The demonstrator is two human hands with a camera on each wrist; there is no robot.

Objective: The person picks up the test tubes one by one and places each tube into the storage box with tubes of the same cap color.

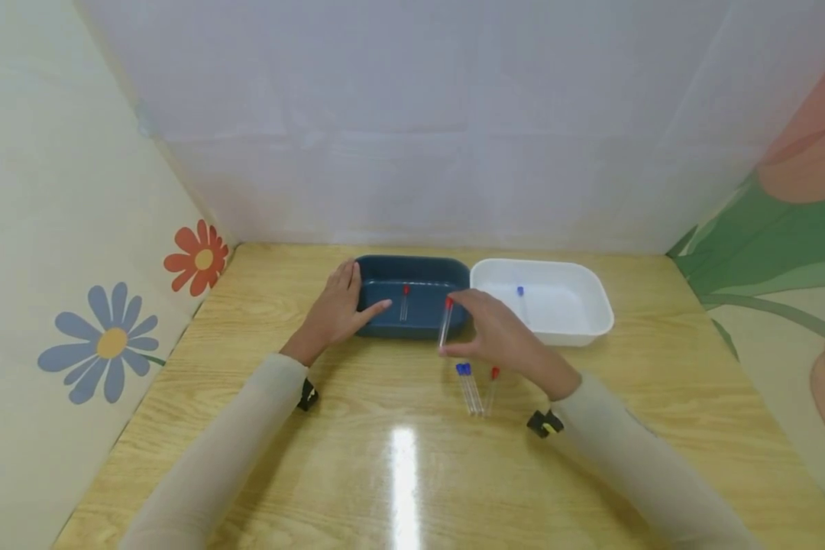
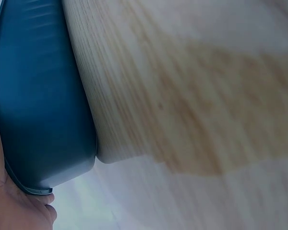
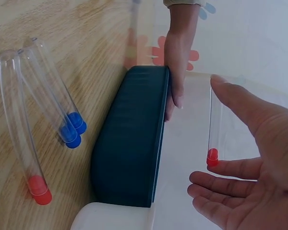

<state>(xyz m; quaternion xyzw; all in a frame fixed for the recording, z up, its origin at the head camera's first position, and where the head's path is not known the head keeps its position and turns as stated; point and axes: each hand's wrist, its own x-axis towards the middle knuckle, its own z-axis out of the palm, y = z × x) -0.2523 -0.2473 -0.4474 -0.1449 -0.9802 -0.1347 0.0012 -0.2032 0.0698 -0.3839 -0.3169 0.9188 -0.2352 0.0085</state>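
Note:
My right hand pinches a clear test tube lengthwise, with the index finger at its red cap and the thumb at its rounded end. This tube is above the front right of a dark blue bin, inside which lies another red-capped tube. At the bin's left end, my left hand rests on the rim, fingers straight along the side and thumb reaching over the front. On the table below the right hand lie two blue-capped tubes and a red-capped tube.
A white bin stands against the right end of the blue one, with a blue-capped tube in it. Behind both bins hangs a pale cloth. The wood-grain table reflects a bright strip of light.

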